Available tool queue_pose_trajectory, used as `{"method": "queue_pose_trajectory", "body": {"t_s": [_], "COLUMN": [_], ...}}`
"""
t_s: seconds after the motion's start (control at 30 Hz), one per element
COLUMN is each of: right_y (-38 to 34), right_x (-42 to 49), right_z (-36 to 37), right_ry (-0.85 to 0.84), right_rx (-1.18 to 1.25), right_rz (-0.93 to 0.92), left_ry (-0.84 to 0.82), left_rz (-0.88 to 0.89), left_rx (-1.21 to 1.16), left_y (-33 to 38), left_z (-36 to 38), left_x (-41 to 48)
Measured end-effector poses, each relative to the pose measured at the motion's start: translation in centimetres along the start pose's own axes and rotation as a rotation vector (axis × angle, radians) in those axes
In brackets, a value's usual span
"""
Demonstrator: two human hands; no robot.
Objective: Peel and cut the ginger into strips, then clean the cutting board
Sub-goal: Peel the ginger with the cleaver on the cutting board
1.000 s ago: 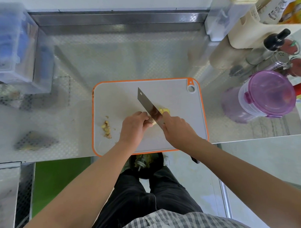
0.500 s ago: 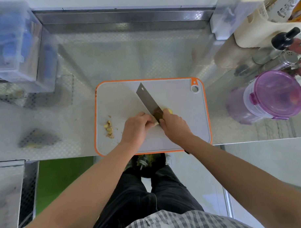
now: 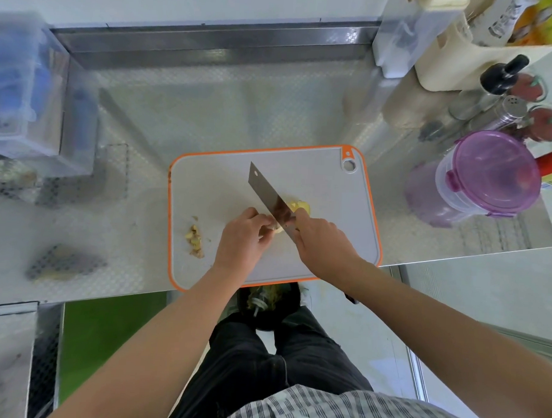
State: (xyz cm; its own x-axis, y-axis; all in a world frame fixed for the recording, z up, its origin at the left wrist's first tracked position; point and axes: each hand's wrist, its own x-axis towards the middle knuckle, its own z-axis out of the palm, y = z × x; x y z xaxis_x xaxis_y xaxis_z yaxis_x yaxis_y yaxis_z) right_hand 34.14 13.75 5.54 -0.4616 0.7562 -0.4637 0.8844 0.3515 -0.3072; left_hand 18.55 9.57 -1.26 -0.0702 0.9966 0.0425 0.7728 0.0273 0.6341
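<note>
Peeling looks done: brownish peel scraps point(image 3: 195, 239) heaped at left of grey orange-rimmed cutting board point(image 3: 332, 185). Slicing judged underway: left hand point(image 3: 245, 239), fingers curled, pins pale yellow ginger point(image 3: 300, 206) mid-board; right hand point(image 3: 320, 238) grips steel cleaver point(image 3: 266, 193). Strips and board cleaning left.

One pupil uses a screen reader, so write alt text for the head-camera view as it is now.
From above, a right hand holds a cleaver to yellow ginger that the left hand steadies on an orange-rimmed cutting board. Peel scraps lie at the board's left; a purple-lidded container stands on the counter to the right.
</note>
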Motion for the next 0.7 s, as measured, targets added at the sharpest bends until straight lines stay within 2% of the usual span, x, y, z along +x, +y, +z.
{"method": "queue_pose_trajectory", "body": {"t_s": [0.7], "right_y": [-0.39], "right_x": [0.02], "right_z": [0.36], "right_ry": [-0.008], "right_rx": [-0.064], "right_rz": [0.047], "left_ry": [-0.062], "left_rz": [-0.031], "left_rx": [0.068], "left_y": [0.02], "left_z": [-0.11], "left_x": [0.39]}}
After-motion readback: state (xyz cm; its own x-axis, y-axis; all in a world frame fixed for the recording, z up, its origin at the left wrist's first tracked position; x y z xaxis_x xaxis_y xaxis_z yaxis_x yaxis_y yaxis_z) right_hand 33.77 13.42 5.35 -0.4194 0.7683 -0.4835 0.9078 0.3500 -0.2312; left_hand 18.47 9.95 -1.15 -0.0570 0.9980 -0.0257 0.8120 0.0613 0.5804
